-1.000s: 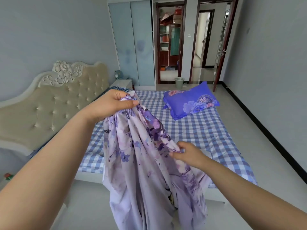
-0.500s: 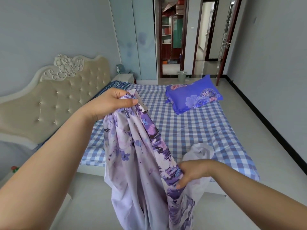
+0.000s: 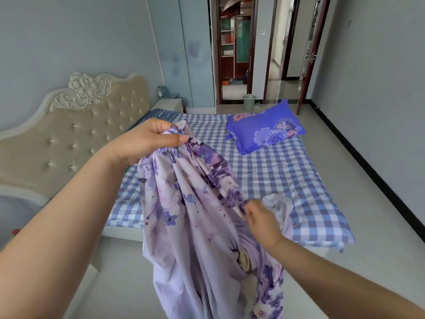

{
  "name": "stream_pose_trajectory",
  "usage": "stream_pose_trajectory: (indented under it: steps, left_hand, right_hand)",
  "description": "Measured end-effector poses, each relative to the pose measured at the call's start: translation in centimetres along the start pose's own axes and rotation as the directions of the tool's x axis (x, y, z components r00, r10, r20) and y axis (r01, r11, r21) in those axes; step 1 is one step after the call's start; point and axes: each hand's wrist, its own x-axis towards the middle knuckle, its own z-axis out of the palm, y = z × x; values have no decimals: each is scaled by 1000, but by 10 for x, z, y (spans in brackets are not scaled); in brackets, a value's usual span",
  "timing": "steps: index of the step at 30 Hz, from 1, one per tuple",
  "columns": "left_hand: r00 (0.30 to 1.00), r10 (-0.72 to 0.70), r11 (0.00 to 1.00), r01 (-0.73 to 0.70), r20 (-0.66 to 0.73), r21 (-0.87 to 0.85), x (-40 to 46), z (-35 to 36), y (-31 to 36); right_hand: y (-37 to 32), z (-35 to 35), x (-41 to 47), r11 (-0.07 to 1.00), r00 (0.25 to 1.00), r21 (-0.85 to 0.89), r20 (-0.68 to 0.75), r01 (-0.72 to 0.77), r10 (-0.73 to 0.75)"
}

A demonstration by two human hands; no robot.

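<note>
A lilac floral sheet [image 3: 184, 215] hangs in front of me, bunched at the top and trailing down toward the floor. My left hand [image 3: 149, 141] grips its gathered top edge, held up over the near side of the bed. Lower and to the right, my right hand [image 3: 262, 222] pinches a fold along the sheet's dark purple edge. A pale part of the sheet [image 3: 280, 203] lies on the bed just beyond that hand.
The bed [image 3: 287, 171] has a blue checked cover, a blue floral pillow [image 3: 264, 127] at its far side and a tufted beige headboard [image 3: 69, 134] on the left. A nightstand [image 3: 167, 104], a wardrobe [image 3: 184, 49], a small bin [image 3: 249, 102] and open doorways stand beyond.
My right hand has slid along the sheet's purple edge, first down, then back up a little. My left hand keeps its grip at the top.
</note>
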Motion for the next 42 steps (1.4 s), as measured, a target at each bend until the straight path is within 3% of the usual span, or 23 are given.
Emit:
stream_pose_trajectory:
  steps: [2, 4, 10, 11, 13, 14, 17, 19, 23, 26, 32, 35, 39, 42]
  left_hand:
    - [1000, -9, 1000, 9, 16, 8, -2, 4, -1]
    - [1000, -15, 1000, 15, 23, 22, -2, 8, -1]
    - [998, 10, 1000, -12, 65, 23, -8, 15, 7]
    - [997, 15, 1000, -17, 71, 21, -9, 17, 8]
    - [996, 22, 999, -25, 83, 34, -11, 18, 10]
    - [996, 24, 999, -28, 86, 43, -11, 19, 10]
    - [996, 30, 998, -35, 88, 55, -12, 20, 11]
    - [994, 29, 998, -34, 105, 45, -13, 21, 12]
    - [992, 26, 998, -32, 126, 46, -13, 25, 12]
    - [995, 28, 998, -34, 99, 60, -11, 26, 9]
    - [996, 39, 996, -44, 75, 78, -13, 32, 5]
    - [998, 33, 996, -38, 59, 83, -15, 34, 5]
    - [999, 13, 994, -16, 29, 110, -15, 38, 7]
    - [1000, 2, 992, 0, -12, 129, -15, 43, 8]
  right_hand:
    - [-4, 16, -12, 994, 988, -9, 114, 110, -108]
    - [-15, 25, -11, 994, 982, 33, 154, 107, -111]
    - [-75, 3, 25, 926, 939, 276, 298, -258, 173]
    - [-85, -4, 30, 871, 896, 327, 376, -368, 237]
    - [-100, -19, 42, 670, 731, 366, 549, -645, 404]
    - [-103, -24, 45, 613, 680, 359, 588, -704, 437]
    - [-112, -37, 47, 741, 757, 346, 568, -575, 323]
    - [-113, -38, 46, 752, 789, 393, 555, -529, 264]
    - [-118, -38, 47, 712, 765, 400, 569, -577, 300]
    - [-118, -41, 48, 753, 803, 412, 539, -514, 254]
    - [-126, -42, 40, 829, 770, 328, 613, -453, 178]
    - [-130, -47, 36, 823, 791, 318, 566, -470, 233]
    - [-140, -47, 35, 826, 843, 381, 503, -417, 193]
    - [-147, -45, 38, 798, 905, 467, 368, -380, 215]
